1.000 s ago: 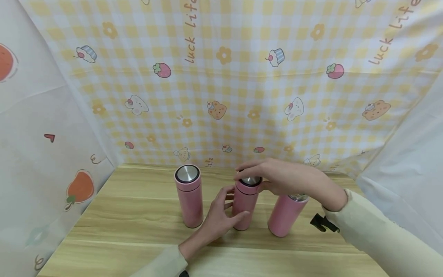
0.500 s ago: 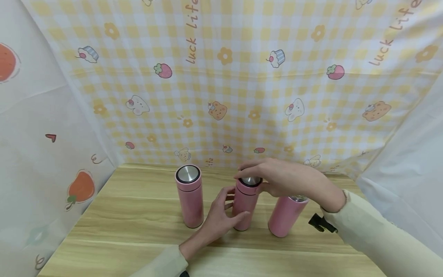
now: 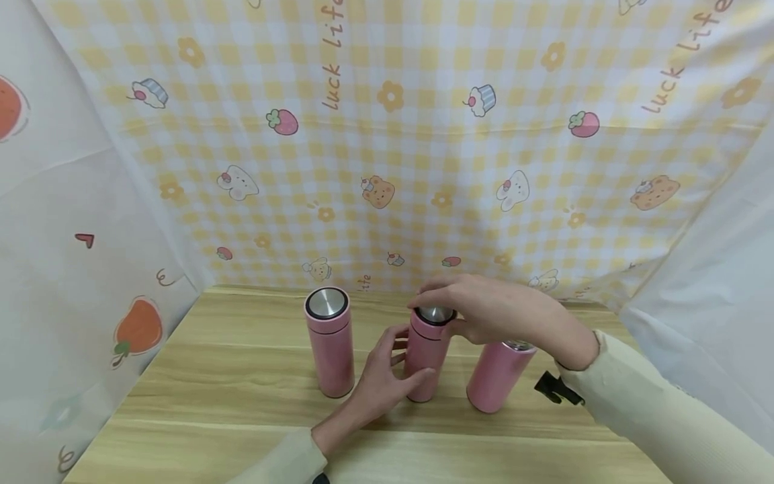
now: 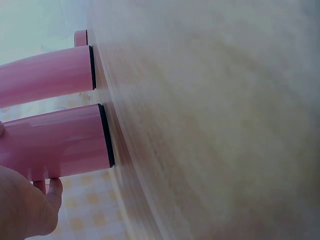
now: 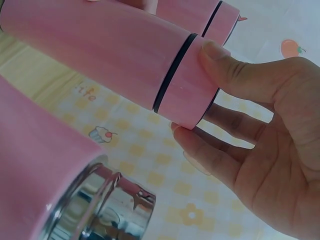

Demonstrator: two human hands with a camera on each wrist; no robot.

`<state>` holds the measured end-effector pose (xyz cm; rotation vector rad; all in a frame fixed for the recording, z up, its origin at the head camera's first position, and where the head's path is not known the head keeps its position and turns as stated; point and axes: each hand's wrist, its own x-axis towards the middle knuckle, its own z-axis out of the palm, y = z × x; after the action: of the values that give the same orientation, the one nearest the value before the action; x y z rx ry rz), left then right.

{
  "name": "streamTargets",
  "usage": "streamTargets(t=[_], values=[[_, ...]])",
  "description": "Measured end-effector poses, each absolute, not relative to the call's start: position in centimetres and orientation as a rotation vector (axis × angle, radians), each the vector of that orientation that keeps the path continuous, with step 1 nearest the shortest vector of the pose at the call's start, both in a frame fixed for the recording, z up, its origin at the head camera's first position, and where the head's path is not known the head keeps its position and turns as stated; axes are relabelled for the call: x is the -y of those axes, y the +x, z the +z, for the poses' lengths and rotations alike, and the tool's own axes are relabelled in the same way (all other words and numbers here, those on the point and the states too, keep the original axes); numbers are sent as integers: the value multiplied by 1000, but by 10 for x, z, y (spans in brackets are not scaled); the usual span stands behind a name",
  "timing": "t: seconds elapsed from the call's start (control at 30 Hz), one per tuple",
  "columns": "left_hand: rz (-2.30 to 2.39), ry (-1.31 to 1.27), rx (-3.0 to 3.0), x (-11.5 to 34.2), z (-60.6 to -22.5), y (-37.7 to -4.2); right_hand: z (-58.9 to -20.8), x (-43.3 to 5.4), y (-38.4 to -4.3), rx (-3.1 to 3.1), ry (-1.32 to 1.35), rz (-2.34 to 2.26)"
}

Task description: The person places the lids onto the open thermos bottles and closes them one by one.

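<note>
Three pink thermos flasks stand in a row on the table. My left hand (image 3: 381,380) grips the body of the middle flask (image 3: 428,366) low down, thumb across its front. At the top, my right hand (image 3: 492,310) pinches that flask's lid (image 5: 187,87) between thumb and fingers; the lid is pink with a steel disc on top. A dark ring shows where lid meets body. The right flask (image 3: 497,376) has no lid on, and its bare steel neck (image 5: 105,205) shows in the right wrist view. On the left, the third flask (image 3: 332,359) has its lid on.
Wood-grain table (image 3: 230,376) lies under the flasks. A yellow checked cloth (image 3: 387,154) hangs right behind, with white cloth at both sides. Beyond the right flask, a short pink piece (image 4: 81,38) with a dark edge sits on the table in the left wrist view.
The right thumb and wrist have shifted slightly left round the middle flask's lid. My left hand keeps its grip, and the flasks stand where they were.
</note>
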<state>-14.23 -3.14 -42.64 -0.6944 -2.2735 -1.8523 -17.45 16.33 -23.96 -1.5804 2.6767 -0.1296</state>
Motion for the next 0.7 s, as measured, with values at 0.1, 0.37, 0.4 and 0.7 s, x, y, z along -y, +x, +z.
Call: streamTargets(t=[0.1, 0.37, 0.4, 0.7], values=[[-1847, -698, 2275, 31, -442, -150, -240, -163, -174, -2686, -1579, -131], [-1853, -712, 2277, 33, -445, -152, -240, -161, -174, -2697, -1582, -145], [-1858, -707, 2281, 33, -445, -152, -240, -161, -174, -2701, -1576, -143], [-1874, -692, 2284, 33, -445, -152, -243, -160, -176, -2709, -1572, -181]])
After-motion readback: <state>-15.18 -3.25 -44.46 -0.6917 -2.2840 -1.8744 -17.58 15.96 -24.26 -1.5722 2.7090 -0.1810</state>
